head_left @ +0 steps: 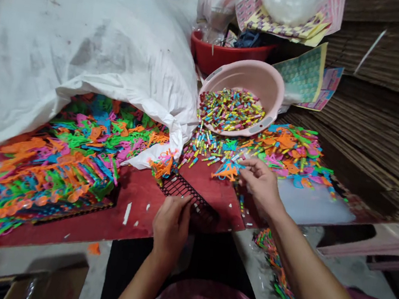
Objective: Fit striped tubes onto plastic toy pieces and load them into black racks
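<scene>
My left hand is closed at the near edge of a black grid rack, its fingertips pressed on the mesh. A cluster of orange and pink plastic toy pieces stands at the rack's far left end. Right of the rack, my right hand pinches a blue and orange plastic toy piece just above the red table. Small multicoloured tubes lie scattered behind it. What exactly the right fingertips grip is partly hidden.
A pink basin of small tubes tilts at the back. At left, a large white sack spills bright plastic pieces, beside a loaded rack. More pieces lie at right. Stacked cardboard stands behind; a red basin sits farther back.
</scene>
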A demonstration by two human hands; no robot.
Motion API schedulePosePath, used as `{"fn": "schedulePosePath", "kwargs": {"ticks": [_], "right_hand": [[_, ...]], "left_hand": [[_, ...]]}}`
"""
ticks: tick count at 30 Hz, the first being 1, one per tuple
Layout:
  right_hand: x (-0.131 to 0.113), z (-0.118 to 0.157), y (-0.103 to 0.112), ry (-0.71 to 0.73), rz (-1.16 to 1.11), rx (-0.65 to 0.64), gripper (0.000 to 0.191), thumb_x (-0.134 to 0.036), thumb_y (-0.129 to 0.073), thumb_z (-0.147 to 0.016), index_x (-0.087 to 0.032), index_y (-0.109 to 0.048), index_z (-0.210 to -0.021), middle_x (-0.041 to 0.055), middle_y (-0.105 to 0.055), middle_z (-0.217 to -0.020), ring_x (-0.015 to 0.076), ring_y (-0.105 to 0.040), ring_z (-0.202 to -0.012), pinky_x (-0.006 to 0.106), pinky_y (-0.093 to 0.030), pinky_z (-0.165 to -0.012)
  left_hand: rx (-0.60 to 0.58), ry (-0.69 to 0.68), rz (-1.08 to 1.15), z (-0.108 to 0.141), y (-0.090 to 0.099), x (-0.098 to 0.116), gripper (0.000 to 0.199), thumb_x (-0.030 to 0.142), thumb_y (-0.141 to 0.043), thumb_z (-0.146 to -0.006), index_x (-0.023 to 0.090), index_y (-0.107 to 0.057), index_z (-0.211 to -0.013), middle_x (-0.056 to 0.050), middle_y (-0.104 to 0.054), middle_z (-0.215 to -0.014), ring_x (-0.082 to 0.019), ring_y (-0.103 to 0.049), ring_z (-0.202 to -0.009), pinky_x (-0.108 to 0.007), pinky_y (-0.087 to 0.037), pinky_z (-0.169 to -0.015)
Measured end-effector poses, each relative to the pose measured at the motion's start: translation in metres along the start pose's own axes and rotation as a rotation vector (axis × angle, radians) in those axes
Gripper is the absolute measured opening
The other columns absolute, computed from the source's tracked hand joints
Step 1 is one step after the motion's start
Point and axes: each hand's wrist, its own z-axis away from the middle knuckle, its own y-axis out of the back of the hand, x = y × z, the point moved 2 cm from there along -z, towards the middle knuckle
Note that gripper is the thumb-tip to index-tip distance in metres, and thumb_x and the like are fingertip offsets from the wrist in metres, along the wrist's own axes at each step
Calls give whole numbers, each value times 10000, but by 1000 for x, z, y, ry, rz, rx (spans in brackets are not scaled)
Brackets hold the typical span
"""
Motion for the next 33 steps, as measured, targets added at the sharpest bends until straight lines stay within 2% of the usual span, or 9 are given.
{"fn": "schedulePosePath", "kwargs": {"ticks": [4, 8, 10, 13, 17, 22, 25, 28, 33], "right_hand": [[-14, 33, -37, -85, -139, -199, 217, -322, -696, -789, -211, -635, -964, -46, -585, -632, 109, -554, -548, 226, -435, -539], [-16, 54, -68, -346, -517, -267, 219, -324, -709, -786, -217, -614, -952, -45, -605, -618, 96, -534, -491, 211, -428, -497], [-16, 67, -83, -525, -675, -365, 229, -319, -727, -759, -206, -621, -928, -26, -639, -678, 86, -533, -473, 204, -427, -464], [-18, 90, -104, -750, -853, -542, 244, -294, -759, -723, -182, -648, -909, -16, -647, -695, 76, -538, -458, 198, -444, -448], [-20, 112, -126, -916, -1023, -634, 241, -245, -779, -721, -176, -659, -918, -36, -634, -703, 54, -531, -471, 179, -448, -458], [-21, 111, -135, -790, -915, -713, 280, -408, -714, -806, -167, -643, -928, -1, -648, -755, 94, -583, -515, 222, -478, -473], [-17, 94, -122, -548, -606, -563, 324, -472, -650, -844, -181, -628, -985, 28, -674, -841, 121, -629, -595, 234, -489, -510], [-9, 75, -105, -323, -328, -375, 267, -401, -619, -859, -190, -621, -1023, 19, -676, -829, 115, -618, -634, 230, -487, -565], [11, 59, -92, -233, -109, -289, 220, -331, -583, -864, -181, -623, -1021, -4, -647, -725, 130, -615, -628, 251, -491, -595]], "left_hand": [[77, 37, -13, 0, 2, 7, 241, 252, -572, -932, 222, -618, -1166, -69, -650, -1003, -184, -616, -929, -310, -515, -800], [326, 305, 131, 10, 16, -4, 258, 299, -443, -989, 191, -613, -1150, -78, -637, -1013, -173, -631, -911, -322, -521, -828], [258, 327, 161, 12, 23, -12, 291, 332, -462, -980, 192, -626, -1177, -82, -639, -1034, -178, -635, -943, -316, -526, -834], [70, 182, 160, 10, 33, -20, 358, 388, -555, -928, 214, -638, -1229, -96, -630, -1119, -210, -617, -1055, -330, -527, -878], [28, 133, 159, 9, 48, -32, 251, 345, -596, -902, 221, -709, -1089, -76, -655, -1045, -201, -636, -994, -330, -537, -855], [89, 276, 165, 8, 52, -47, 167, 338, -654, -863, 193, -695, -936, -46, -682, -916, -172, -639, -865, -309, -533, -802], [259, 469, 217, 1, 47, -56, 226, 375, -704, -822, 169, -650, -900, -8, -651, -792, -124, -609, -725, -253, -520, -715], [422, 545, 315, -10, 38, -62, 294, 379, -764, -751, 157, -637, -897, 15, -635, -746, -101, -598, -679, -219, -514, -672], [472, 531, 345, -18, 24, -73, 300, 353, -805, -698, 162, -608, -819, 32, -639, -699, -98, -607, -646, -224, -525, -669]]}}
